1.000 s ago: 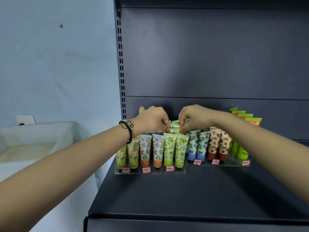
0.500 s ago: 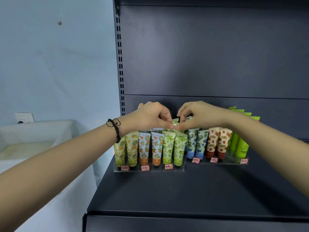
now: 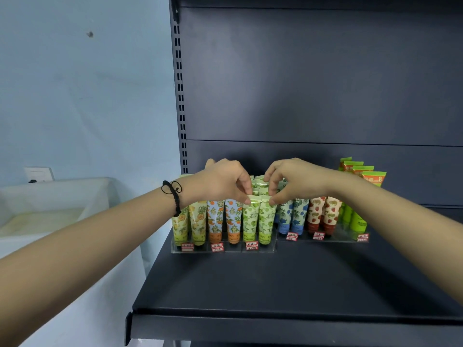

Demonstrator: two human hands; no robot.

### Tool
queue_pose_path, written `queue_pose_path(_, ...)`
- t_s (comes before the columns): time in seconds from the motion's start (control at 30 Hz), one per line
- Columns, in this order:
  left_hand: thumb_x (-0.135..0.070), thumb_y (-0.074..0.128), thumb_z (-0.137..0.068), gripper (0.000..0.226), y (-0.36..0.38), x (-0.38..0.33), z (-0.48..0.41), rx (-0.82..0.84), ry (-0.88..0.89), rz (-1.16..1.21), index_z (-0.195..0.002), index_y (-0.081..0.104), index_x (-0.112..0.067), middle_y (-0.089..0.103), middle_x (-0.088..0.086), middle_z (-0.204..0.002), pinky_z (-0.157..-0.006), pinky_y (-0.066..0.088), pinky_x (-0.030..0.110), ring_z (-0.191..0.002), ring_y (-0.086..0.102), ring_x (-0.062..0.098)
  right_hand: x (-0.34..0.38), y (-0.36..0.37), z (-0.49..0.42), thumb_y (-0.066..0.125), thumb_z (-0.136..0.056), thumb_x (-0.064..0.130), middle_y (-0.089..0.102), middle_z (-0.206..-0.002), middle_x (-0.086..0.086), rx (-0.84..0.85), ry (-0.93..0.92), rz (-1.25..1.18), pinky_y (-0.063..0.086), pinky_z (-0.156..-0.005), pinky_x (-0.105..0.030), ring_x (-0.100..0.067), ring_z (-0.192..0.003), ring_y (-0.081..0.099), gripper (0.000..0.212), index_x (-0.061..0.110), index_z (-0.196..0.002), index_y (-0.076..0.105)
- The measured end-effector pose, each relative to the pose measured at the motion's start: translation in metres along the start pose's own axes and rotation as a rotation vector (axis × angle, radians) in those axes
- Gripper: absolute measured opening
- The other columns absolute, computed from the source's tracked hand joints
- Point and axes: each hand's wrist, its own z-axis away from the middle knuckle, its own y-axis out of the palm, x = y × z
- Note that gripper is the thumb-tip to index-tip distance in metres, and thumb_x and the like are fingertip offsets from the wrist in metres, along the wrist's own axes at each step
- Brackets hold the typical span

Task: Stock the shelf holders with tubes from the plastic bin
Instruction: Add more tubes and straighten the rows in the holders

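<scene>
Lime-print tubes (image 3: pixel 259 221) stand cap-down in the clear holder (image 3: pixel 268 248) on the shelf (image 3: pixel 275 284); left hand (image 3: pixel 225 182) pinches one crimped top, right hand (image 3: pixel 298 181) its neighbour's. Price tags (image 3: pixel 251 245) are unreadably small; a green box (image 3: pixel 373 177) shows "8".

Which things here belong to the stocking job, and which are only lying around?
Job: left hand, right hand, green tubes they pinch, clear holder, plastic bin.
Lying about: wall socket, green boxes, price tags.
</scene>
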Motion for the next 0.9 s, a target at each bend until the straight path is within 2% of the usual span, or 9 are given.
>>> queue_pose_path(0.1,-0.043,0.074,-0.075,0.021,0.002,0.001,0.000,0.001,-0.005,-0.004,-0.091,0.073,-0.029,0.068,-0.016,-0.090,-0.090,0.026,0.037,-0.085,0.051,0.000,0.001,-0.002,0.000,0.076,-0.077,0.040,0.057,-0.115,0.012,0.014,0.006,-0.023,0.040,-0.090,-0.029,-0.006,-0.107,0.050,0.022,0.019,-0.083,0.075)
queue_pose_path(0.2,-0.051,0.071,-0.074,0.029,0.000,-0.001,0.001,-0.017,-0.002,0.007,-0.094,0.073,-0.030,0.069,-0.016,-0.091,-0.089,0.026,0.036,-0.088,0.053,0.001,-0.001,-0.007,-0.004,0.071,-0.078,0.049,0.068,-0.104,0.005,-0.043,0.043,-0.098,0.050,-0.089,-0.033,-0.011,-0.099,0.061,0.031,0.019,-0.078,0.074)
queue_pose_path(0.27,-0.056,0.064,-0.077,0.032,-0.004,-0.003,0.001,-0.045,-0.006,0.029,-0.095,0.072,-0.030,0.069,-0.016,-0.093,-0.087,0.027,0.036,-0.089,0.053,0.002,-0.006,-0.011,-0.007,0.071,-0.080,0.045,0.071,-0.094,0.005,-0.120,0.071,-0.151,0.052,-0.082,-0.030,-0.008,-0.089,0.063,0.025,0.021,-0.077,0.074)
queue_pose_path(0.37,-0.051,0.061,-0.083,0.027,-0.012,0.000,-0.006,-0.108,-0.029,0.066,-0.091,0.073,-0.028,0.067,-0.019,-0.086,-0.093,0.034,0.039,-0.089,0.056,0.003,-0.015,-0.015,-0.014,0.072,-0.083,0.028,0.072,-0.085,0.009,-0.171,0.097,-0.168,0.047,-0.073,-0.021,-0.003,-0.081,0.063,0.008,0.020,-0.081,0.076)
queue_pose_path(0.43,-0.044,0.065,-0.083,0.017,-0.015,0.005,-0.014,-0.130,-0.051,0.076,-0.087,0.073,-0.030,0.066,-0.020,-0.080,-0.097,0.037,0.042,-0.088,0.058,0.003,-0.021,-0.014,-0.019,0.072,-0.083,0.023,0.072,-0.085,0.010,-0.151,0.112,-0.149,0.044,-0.068,-0.016,-0.003,-0.081,0.063,0.005,0.021,-0.083,0.077)
queue_pose_path(0.53,-0.035,0.070,-0.081,0.009,-0.015,0.006,-0.024,-0.107,-0.099,0.031,-0.088,0.073,-0.030,0.063,-0.019,-0.081,-0.099,0.034,0.042,-0.091,0.055,0.005,-0.029,-0.013,-0.026,0.073,-0.082,0.024,0.071,-0.089,0.010,-0.113,0.137,-0.132,0.042,-0.065,-0.013,-0.002,-0.084,0.062,0.006,0.021,-0.086,0.077)
queue_pose_path(0.67,-0.035,0.071,-0.080,0.014,-0.009,0.004,-0.028,-0.061,-0.137,0.031,-0.092,0.074,-0.028,0.063,-0.019,-0.084,-0.092,0.028,0.038,-0.099,0.056,0.008,-0.031,-0.012,-0.035,0.076,-0.080,0.029,0.071,-0.089,0.011,-0.075,0.148,-0.145,0.044,-0.074,-0.020,-0.004,-0.086,0.062,0.007,0.023,-0.084,0.077)
queue_pose_path(0.8,-0.037,0.070,-0.080,0.015,-0.002,0.004,-0.031,-0.046,-0.147,0.015,-0.093,0.074,-0.030,0.064,-0.019,-0.087,-0.093,0.029,0.040,-0.100,0.056,0.008,-0.027,-0.010,-0.041,0.077,-0.078,0.034,0.070,-0.097,0.008,-0.014,0.145,-0.082,0.050,-0.083,-0.028,-0.009,-0.093,0.062,0.013,0.024,-0.085,0.077)
queue_pose_path(0.9,-0.036,0.069,-0.081,0.014,-0.001,0.004,-0.032,-0.054,-0.163,0.020,-0.093,0.074,-0.030,0.064,-0.018,-0.088,-0.093,0.027,0.039,-0.099,0.055,0.008,-0.022,-0.009,-0.043,0.076,-0.080,0.031,0.069,-0.102,0.007,-0.024,0.135,-0.052,0.047,-0.081,-0.026,-0.010,-0.095,0.060,0.015,0.020,-0.090,0.076)
